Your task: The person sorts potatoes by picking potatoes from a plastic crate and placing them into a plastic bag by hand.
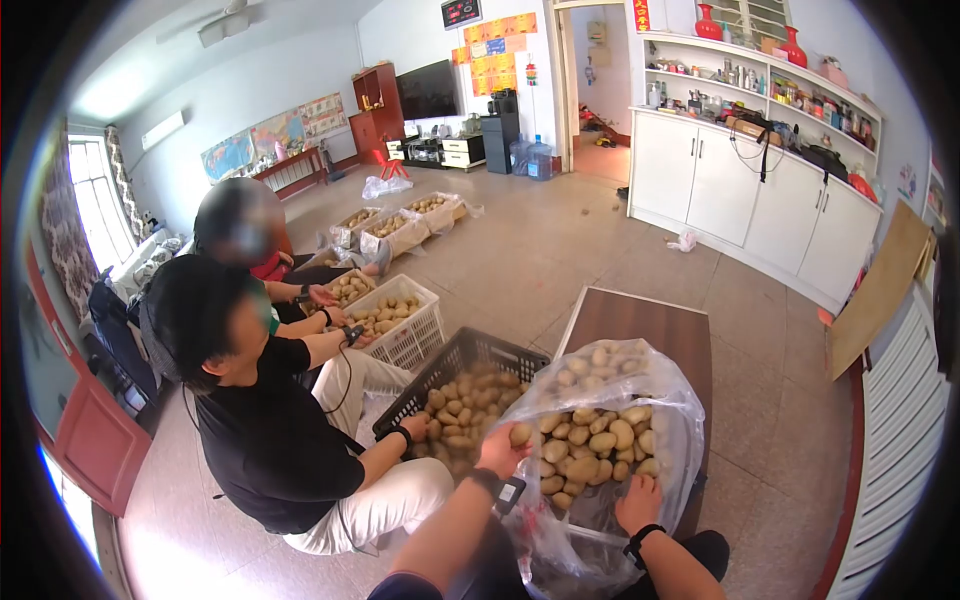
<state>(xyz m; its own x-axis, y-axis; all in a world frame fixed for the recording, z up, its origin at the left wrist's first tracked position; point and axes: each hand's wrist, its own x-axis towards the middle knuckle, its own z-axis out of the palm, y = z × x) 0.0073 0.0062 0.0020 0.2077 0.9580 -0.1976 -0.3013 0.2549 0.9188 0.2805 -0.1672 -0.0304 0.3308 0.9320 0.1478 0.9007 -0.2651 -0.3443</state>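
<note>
1. Holds one potato (pixel 520 434) in the left hand (pixel 503 450), with the grip curled around it, at the left edge of the bag (pixel 683 395).
2. Rests the right hand (pixel 640 503) at the near right side of the potato heap (pixel 600 440), fingers bent; cannot tell if this grip has hold of anything.
3. Wears a dark wrist band (pixel 642 542) on the right and a small screen (pixel 510 492) on the left wrist.
4. Has the see-through bag straight in front, with the heap inside it and a brown table (pixel 640 308) behind.
5. Just left of the bag, has a black crate (pixel 505 352) with more potatoes, and a person in a black shirt (pixel 270 430) sitting next to it, one hand at its edge.
6. Past that, shows a white crate (pixel 425 330) of potatoes, near other people's hands.
7. Farther off, shows potato boxes (pixel 405 240) on the floor (pixel 540 240).
8. At the back, shows white cupboards (pixel 730 190) on the right and a black TV (pixel 428 90).
</note>
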